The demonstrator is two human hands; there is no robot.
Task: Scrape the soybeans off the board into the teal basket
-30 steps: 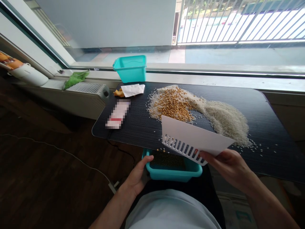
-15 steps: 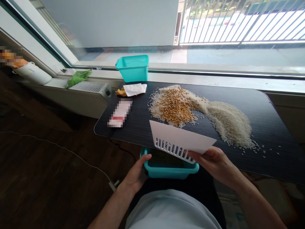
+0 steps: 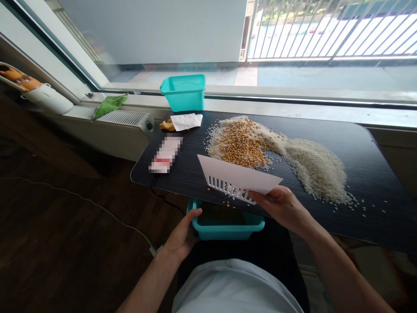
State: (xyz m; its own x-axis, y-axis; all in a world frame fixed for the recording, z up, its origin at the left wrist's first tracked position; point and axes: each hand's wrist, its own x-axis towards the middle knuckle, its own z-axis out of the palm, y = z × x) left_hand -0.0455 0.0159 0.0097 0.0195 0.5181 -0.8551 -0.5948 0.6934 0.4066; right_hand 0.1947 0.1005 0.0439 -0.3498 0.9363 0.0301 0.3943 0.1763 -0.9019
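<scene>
My left hand [image 3: 185, 232] grips the left end of a teal plastic bin [image 3: 228, 233], thumb over its rim. The bin sits at the table's front edge, above my lap, with a dark grainy layer inside. My right hand [image 3: 276, 204] is closed on a white slotted scraper [image 3: 239, 174], held tilted above the front of the table. Just behind the scraper lies a pile of yellow soybeans [image 3: 241, 145] mixed with white rice. To the right stretches a heap of rice [image 3: 317, 169]. A few loose grains and beans lie under the slots.
A second teal bin [image 3: 184, 93] stands by the window at the back left of the dark table [image 3: 365, 174]. Near it lie white paper [image 3: 185, 122] and a pinkish blurred packet [image 3: 167, 154]. A radiator [image 3: 120, 126] with a green cloth [image 3: 110, 105] is left.
My right hand has moved the scraper left and away from me, off the bin and over the table edge. Grains now show beneath it. My left hand still holds the bin.
</scene>
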